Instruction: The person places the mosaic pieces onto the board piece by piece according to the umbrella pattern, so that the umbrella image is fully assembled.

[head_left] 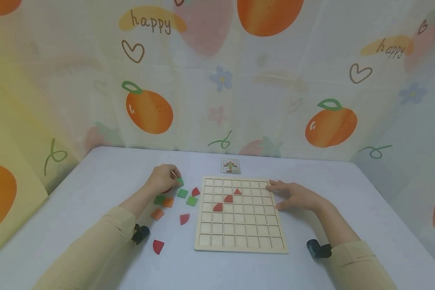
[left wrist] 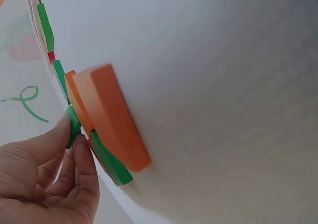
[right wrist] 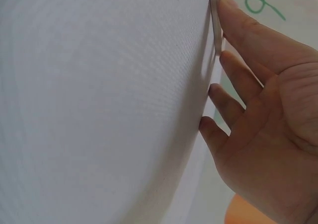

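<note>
My left hand [head_left: 164, 177] pinches a green tile [left wrist: 73, 126] between thumb and fingers, among loose pieces left of the board. Close to that hand lie a dark green square [head_left: 159, 199], an orange square [head_left: 168, 202] and two lighter green squares. The wooden grid board [head_left: 241, 247] lies flat in the middle of the table. On it sit a red triangle [head_left: 237, 191] and two red quarter-circle pieces [head_left: 228, 198], set in a diagonal. With fingers extended, my right hand [head_left: 293, 195] rests at the board's upper right edge; the thumb and a fingertip touch it.
A small pattern card [head_left: 230, 165] showing a coloured figure on a grid lies behind the board. Another orange square [head_left: 157, 214] and red quarter-circles [head_left: 158, 246] are scattered at the left. A printed curtain [head_left: 217, 80] hangs along the table's far edge.
</note>
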Action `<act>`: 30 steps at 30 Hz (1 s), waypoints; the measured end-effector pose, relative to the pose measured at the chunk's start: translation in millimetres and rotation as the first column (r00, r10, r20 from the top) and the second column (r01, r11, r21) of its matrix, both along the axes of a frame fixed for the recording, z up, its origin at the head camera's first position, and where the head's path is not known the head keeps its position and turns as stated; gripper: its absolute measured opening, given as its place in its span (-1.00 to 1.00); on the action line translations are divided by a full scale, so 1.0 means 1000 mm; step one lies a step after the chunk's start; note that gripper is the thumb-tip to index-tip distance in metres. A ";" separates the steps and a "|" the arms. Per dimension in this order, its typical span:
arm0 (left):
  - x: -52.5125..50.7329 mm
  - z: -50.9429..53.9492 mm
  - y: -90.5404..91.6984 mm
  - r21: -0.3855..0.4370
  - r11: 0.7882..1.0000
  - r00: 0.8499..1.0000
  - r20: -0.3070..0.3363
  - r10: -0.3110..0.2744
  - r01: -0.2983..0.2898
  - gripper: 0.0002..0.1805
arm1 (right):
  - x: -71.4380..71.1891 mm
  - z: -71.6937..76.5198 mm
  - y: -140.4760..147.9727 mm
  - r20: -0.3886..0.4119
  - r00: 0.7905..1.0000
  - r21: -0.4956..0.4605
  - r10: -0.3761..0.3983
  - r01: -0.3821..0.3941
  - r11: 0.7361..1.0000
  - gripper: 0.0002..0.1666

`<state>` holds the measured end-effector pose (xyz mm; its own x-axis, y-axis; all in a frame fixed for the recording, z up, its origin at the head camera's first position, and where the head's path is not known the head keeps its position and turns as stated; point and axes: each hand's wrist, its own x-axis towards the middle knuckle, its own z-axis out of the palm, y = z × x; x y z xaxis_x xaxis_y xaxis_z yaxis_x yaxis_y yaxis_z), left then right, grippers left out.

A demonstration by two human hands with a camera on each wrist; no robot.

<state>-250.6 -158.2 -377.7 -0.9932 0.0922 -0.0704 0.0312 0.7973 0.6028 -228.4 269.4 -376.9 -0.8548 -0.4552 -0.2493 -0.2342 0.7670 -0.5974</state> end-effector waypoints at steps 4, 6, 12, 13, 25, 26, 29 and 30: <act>-0.001 0.002 0.002 0.018 1.000 1.000 -0.006 -0.009 0.009 -0.75 | 0.001 0.000 0.000 -0.001 1.000 0.003 -0.003 0.003 1.000 -0.17; -0.001 0.003 0.004 0.028 0.999 1.000 -0.012 -0.027 0.028 -0.74 | 0.001 0.001 0.000 -0.001 1.000 0.002 -0.003 0.003 1.000 -0.18; 0.001 0.009 0.019 0.087 0.993 0.997 -0.012 -0.076 0.076 -0.77 | 0.001 0.000 0.000 -0.010 1.000 0.006 -0.003 0.003 1.000 -0.18; 0.002 0.010 0.022 0.100 0.992 0.997 -0.010 -0.079 0.080 -0.78 | 0.001 0.000 0.000 -0.010 1.000 0.008 -0.004 0.004 1.000 -0.17; 0.009 0.019 0.062 0.243 0.964 0.992 0.023 -0.121 0.112 -0.82 | 0.002 0.001 -0.001 -0.008 1.000 -0.003 0.005 -0.005 1.000 -0.18; 0.010 0.020 0.066 0.239 0.964 0.992 0.028 -0.124 0.114 -0.82 | 0.001 0.001 -0.001 -0.005 1.000 -0.004 0.002 -0.002 1.000 -0.18; 0.013 0.022 0.079 0.226 0.965 0.990 0.029 -0.141 0.131 -0.84 | 0.001 0.002 -0.002 -0.004 1.000 0.005 -0.005 0.005 1.000 -0.17; 0.013 0.022 0.083 0.235 0.962 0.988 0.035 -0.151 0.138 -0.84 | 0.001 0.001 -0.001 -0.003 1.000 0.008 -0.007 0.007 1.000 -0.17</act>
<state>-237.7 -75.4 -355.7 -0.9637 0.2542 -0.0815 0.0996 0.6257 0.7737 -227.7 267.9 -375.4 -0.8586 -0.4473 -0.2504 -0.2307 0.7733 -0.5905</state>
